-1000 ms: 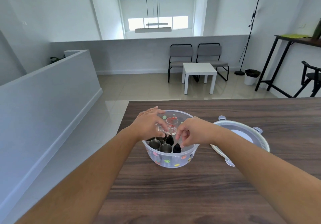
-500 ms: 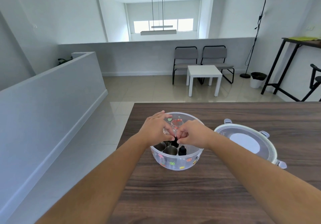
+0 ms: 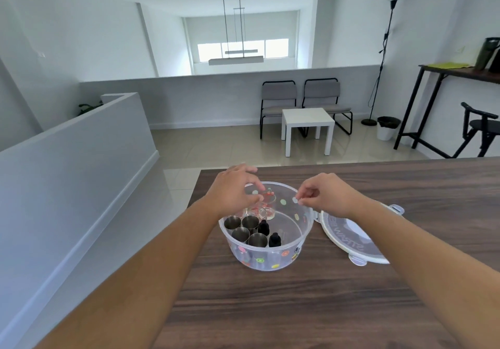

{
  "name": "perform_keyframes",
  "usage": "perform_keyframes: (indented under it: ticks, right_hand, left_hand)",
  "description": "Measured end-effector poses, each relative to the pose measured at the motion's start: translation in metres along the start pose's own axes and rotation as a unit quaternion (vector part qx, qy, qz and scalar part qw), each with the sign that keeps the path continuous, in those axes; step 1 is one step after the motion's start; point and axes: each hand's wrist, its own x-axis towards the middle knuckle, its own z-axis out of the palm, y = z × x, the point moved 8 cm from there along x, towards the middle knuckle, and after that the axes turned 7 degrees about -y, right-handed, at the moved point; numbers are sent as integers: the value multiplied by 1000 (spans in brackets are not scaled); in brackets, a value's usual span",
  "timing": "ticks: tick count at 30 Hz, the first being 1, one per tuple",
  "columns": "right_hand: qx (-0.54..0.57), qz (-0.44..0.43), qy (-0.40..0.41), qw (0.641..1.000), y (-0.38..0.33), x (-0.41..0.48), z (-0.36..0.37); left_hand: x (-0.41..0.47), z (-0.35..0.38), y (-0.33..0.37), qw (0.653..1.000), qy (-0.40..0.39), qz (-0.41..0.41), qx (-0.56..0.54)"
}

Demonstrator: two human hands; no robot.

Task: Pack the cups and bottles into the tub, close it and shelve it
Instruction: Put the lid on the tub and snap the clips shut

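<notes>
Left hand (image 3: 232, 191) apparently pinching glass cup (image 3: 266, 208) in tub (image 3: 270, 260); right hand (image 3: 328, 195) loosely curled, empty; lid (image 3: 351, 236) beside.

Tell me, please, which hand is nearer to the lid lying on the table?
Right. The right hand hovers at the lid's far-left edge; the left hand is across the tub.

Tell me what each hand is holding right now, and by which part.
The left hand grips a clear measuring cup at its rim, inside the tub. The right hand holds nothing.
</notes>
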Motion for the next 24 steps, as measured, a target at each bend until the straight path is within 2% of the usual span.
perform_keyframes:
  ticks: [6, 11, 15, 19, 24]
  right_hand:
    - [-17, 78, 55, 995, 61, -55, -35]
    - [-35, 172, 56, 983, 130, -112, -32]
    - [-46, 215, 24, 975, 180, -146, -9]
    - [-47, 207, -1, 977, 206, -159, 9]
    - [-64, 189, 44, 979, 218, -158, 17]
  left_hand:
    - [25, 28, 93, 994, 21, 105, -14]
    - [29, 99, 170, 985, -18, 171, -10]
    - [27, 167, 182, 983, -85, 163, 25]
    - [20, 213, 160, 981, -145, 119, 42]
    - [14, 222, 143, 991, -82, 91, -46]
